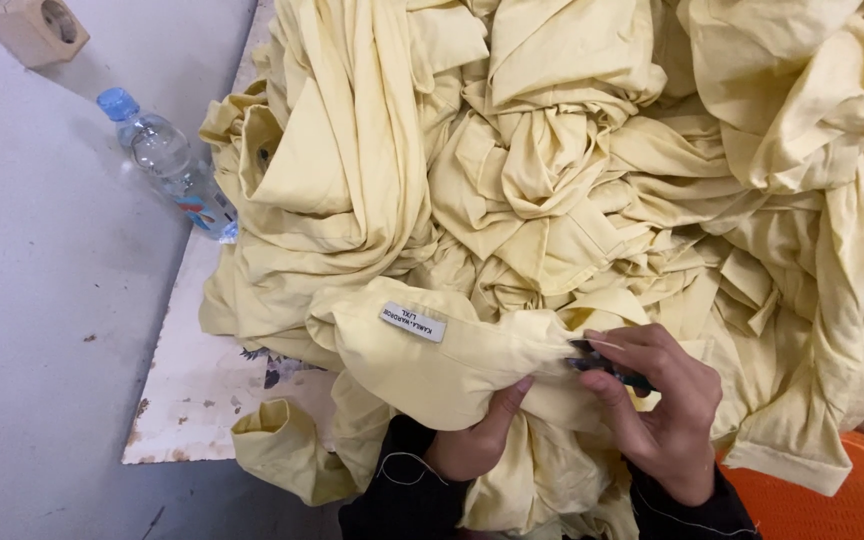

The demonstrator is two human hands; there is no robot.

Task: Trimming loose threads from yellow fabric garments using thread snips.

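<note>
Head view, looking straight down: right hand (pixel 657 405) closed around a small dark snipping tool (pixel 607 368), thumb and fingers pinching its handles, tip set against the seam of a pale yellow shirt (pixel 432 360). Left hand (pixel 477 440) curled shut on a fold of that same shirt just beside the tool, thumb up on the cloth, holding it bunched over the fingers. Shirt lying at the near edge of the worktop (pixel 192 400), directly in front of the body, its white label (pixel 413 321) facing up near the collar.

Best done, judging from this, with the cloth kept taut between thumb and fingers so that only the loose thread meets the blades and not the fabric under it. Worth keeping the tip shallow and the left fingertips clear of the cutting point. Whether a thread sits between the blades: too small to tell.

Beyond the hands, a big heap of yellow shirts (pixel 572 150) covering most of the worktop. Clear water bottle (pixel 170 165) with a blue cap lying at the left edge, touching the heap. Wall socket (pixel 32 28) at top left. Orange crate (pixel 832 500) at bottom right, partly under a hanging sleeve.
</note>
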